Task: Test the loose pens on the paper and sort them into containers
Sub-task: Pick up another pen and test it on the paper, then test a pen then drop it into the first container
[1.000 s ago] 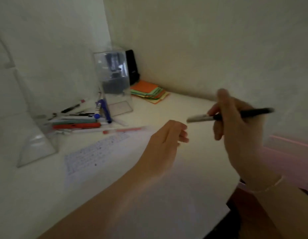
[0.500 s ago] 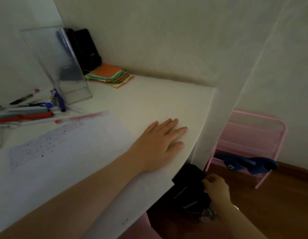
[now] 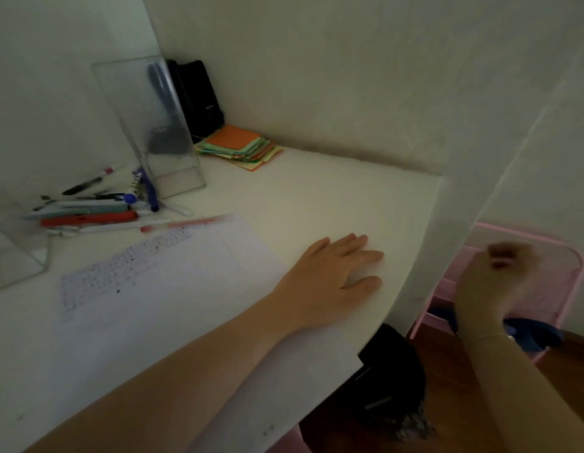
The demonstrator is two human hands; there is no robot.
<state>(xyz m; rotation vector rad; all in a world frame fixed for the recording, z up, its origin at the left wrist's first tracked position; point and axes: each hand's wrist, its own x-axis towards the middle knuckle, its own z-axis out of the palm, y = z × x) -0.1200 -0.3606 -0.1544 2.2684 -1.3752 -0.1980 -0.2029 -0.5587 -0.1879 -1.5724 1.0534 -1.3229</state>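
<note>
Left hand [image 3: 333, 276] is laid flat, fingers straight, nothing gripped, on the white desk [image 3: 316, 197] at frame centre, just right of the paper [image 3: 160, 282]. Right hand [image 3: 493, 279] is seen blurred at right of frame, off the desk edge in front of the pink rack [image 3: 571, 273], fingers curled; whether anything is held cannot be told. Loose pens [image 3: 88, 214] are piled at left of frame above the paper, a pink pen [image 3: 189, 223] lying along its top edge, beside the clear container [image 3: 150, 125] at upper left; another clear container [image 3: 16, 256] is cut by the left edge, and a black bag [image 3: 395, 380] is seen below the desk.
</note>
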